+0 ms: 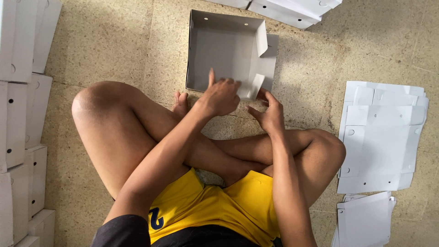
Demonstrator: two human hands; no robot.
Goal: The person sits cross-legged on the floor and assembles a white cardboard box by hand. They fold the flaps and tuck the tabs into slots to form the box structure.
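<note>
Cardboard box (219,50), half-folded, empty; both hands at its flap.

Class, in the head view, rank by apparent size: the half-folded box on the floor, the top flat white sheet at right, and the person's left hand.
1. Half-folded box
2. Flat white sheet, looks nearly as large, so this order is unsure
3. Left hand, clearly smallest

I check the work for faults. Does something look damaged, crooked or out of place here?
Nothing looks damaged. The box is only half folded: its right wall lies open on the floor and a flap sticks up between the left hand and right hand.
</note>
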